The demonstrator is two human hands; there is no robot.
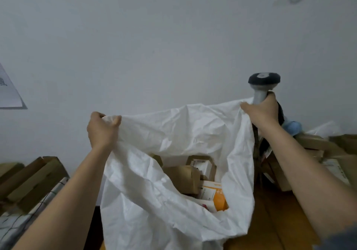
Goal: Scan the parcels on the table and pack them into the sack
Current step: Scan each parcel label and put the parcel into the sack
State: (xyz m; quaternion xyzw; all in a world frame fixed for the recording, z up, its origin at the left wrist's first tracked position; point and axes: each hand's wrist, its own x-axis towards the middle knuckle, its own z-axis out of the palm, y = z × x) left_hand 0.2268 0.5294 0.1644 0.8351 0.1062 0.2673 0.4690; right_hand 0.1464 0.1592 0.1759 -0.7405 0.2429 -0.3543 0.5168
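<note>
A large white sack (173, 133) hangs open in the middle of the view. My left hand (101, 129) grips its rim at the left. My right hand (262, 112) grips the rim at the right together with the grey handle of a barcode scanner (262, 81), whose dark head points up. Inside the sack lie several parcels: brown cardboard boxes (185, 176), one with a white label (201, 164), and an orange and white box (214, 195).
Flat brown cardboard boxes (32, 180) lean at the left by a pale wall (154, 46). More cardboard parcels (316, 147) and a blue object (293, 128) are piled on the wooden table (270, 220) at the right, behind my right arm.
</note>
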